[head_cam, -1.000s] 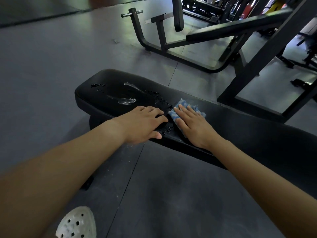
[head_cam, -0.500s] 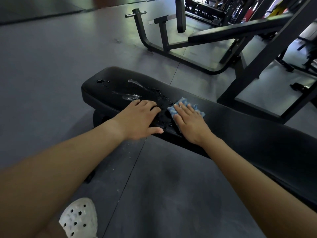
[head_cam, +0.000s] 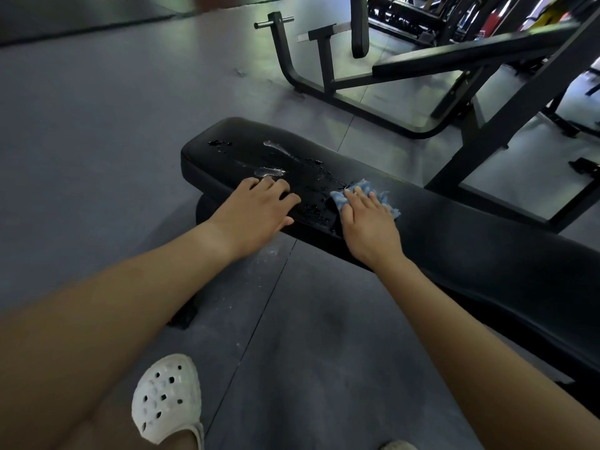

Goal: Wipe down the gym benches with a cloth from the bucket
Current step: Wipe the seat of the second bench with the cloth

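- Two hands were on the black bench (head_cam: 470,228). The right hand (head_cam: 367,222) pressed the blue cloth (head_cam: 337,200) flat on the pad, fingers straight and close together.
- The left hand (head_cam: 259,206) rested on the pad near the bench's end, fingers loosely spread and slightly bent.
- Best practice, I judged: keep an even flat pressure and sweep through the water droplets (head_cam: 311,190) in overlapping strokes.
- Compared with a second earlier, the hands stood further apart, with wet pad showing between them.

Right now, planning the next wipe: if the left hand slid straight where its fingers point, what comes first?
Likely the water smear on the bench, beyond the left hand; the cloth lies off that line.
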`<state>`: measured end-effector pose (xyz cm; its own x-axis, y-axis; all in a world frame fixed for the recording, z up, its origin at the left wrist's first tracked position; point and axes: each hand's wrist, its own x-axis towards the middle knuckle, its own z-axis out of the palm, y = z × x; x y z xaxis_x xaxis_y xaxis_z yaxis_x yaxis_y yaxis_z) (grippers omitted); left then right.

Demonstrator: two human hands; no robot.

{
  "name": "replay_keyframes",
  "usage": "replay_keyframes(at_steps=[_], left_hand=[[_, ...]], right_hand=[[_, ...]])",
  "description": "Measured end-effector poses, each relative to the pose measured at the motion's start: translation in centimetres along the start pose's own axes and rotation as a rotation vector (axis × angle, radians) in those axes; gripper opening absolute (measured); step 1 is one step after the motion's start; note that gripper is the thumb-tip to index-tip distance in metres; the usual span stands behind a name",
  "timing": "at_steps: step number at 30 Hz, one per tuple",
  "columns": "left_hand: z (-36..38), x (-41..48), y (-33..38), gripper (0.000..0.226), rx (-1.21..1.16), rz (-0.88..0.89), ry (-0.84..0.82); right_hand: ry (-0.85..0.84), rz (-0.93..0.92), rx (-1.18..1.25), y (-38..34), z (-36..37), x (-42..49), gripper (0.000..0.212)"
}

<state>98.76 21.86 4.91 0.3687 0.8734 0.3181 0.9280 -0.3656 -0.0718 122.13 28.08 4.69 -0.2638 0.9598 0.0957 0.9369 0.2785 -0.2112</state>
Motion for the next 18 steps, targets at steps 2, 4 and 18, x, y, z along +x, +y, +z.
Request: replay_keyframes(at_steps=[2,4,18], left_hand=[[0.0,0.0,0.2,0.042,0.029,-0.004,0.006],[0.0,0.1,0.6,0.041,0.056,-0.014,0.009],[0.3,0.3,0.6,0.04,0.018,-0.063,0.08]], right_hand=[[0.025,-0.03,-0.021,-0.9,0.4,-1.0,0.052],[0.052,-0.102,-0.042,-1.3,0.6,-2.6,0.051],[0.283,-0.063,-0.13,-2.8,2.9,-3.4,0.05]])
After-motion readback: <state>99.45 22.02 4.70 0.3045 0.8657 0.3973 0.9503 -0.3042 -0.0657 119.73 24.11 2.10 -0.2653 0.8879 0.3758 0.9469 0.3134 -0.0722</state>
